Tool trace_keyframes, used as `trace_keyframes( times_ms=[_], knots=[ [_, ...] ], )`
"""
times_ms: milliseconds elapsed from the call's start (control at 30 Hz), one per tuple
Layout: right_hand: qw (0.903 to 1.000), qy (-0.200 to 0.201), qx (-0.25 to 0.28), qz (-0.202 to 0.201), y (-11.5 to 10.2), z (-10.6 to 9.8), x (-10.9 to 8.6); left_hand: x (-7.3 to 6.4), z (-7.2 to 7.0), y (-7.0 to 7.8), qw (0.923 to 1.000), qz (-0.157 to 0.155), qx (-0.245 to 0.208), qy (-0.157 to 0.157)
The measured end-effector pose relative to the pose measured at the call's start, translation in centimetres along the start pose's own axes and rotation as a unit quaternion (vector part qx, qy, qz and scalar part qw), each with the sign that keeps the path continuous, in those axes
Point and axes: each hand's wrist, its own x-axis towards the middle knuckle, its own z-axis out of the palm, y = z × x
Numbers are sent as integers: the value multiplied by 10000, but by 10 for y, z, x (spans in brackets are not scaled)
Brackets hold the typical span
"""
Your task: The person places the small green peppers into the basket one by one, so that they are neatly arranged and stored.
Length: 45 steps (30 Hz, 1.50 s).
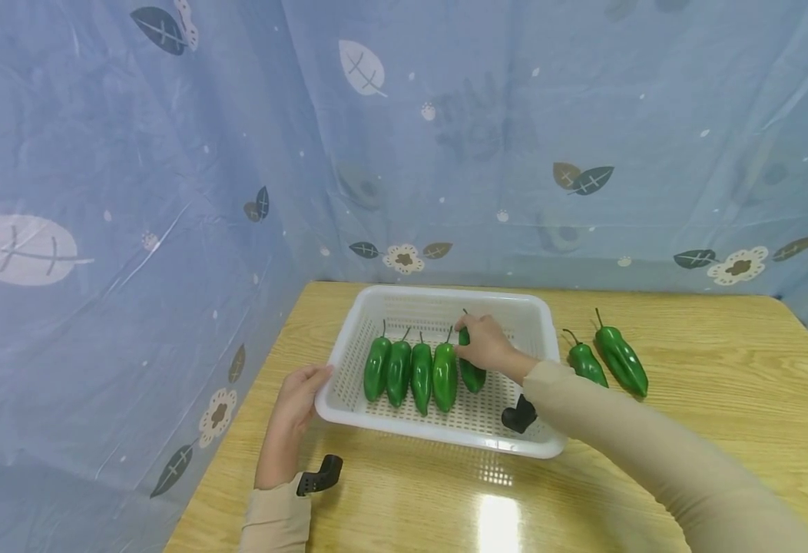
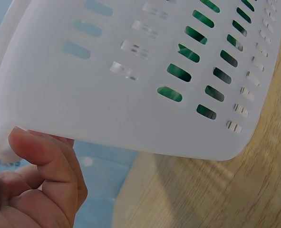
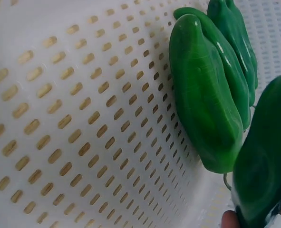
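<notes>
In the basket [image 1: 438,435], just right of its row of four peppers [image 1: 421,376], the right hand's [image 1: 490,344] fingers pinch a fifth pepper [image 1: 473,376]; the left hand [image 1: 300,392] grips the basket's left side. This looks like placing it in line; next calls for settling it, then loosening the fingers. Two more peppers [image 1: 621,359] lie right of the basket on the tabletop [image 1: 736,384].

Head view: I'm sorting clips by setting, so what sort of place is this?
Probably a small curtained-off workspace, perhaps set up for filming: blue leaf-print sheeting hangs behind a wood-grain table that bears a white basket of green peppers.
</notes>
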Motion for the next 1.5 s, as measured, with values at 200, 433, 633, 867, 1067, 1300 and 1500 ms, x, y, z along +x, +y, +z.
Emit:
trace_keyframes(
  times_ms=[200,433,633,867,1067,1300,1500],
  knots=[
    [9996,-132,-195,130,1,5,3,1,1,1,10000,-55,-16,-27],
    [9989,-292,-341,136,-1,13,3,0,1,4,9999,-93,-44,-40],
    [9982,-318,-428,267,-4,18,5,3,1,0,10000,-33,-18,-43],
    [9978,-390,-449,282,-2,23,9,3,1,-1,10000,-28,56,-2],
    [9971,-568,-449,231,-4,22,7,3,0,-1,10000,-40,-9,6],
    [9950,-856,-367,374,-7,22,4,3,0,-1,10000,35,-60,29],
    [9945,-910,-259,443,-9,21,1,3,0,-2,10000,33,-17,52]
  ],
)
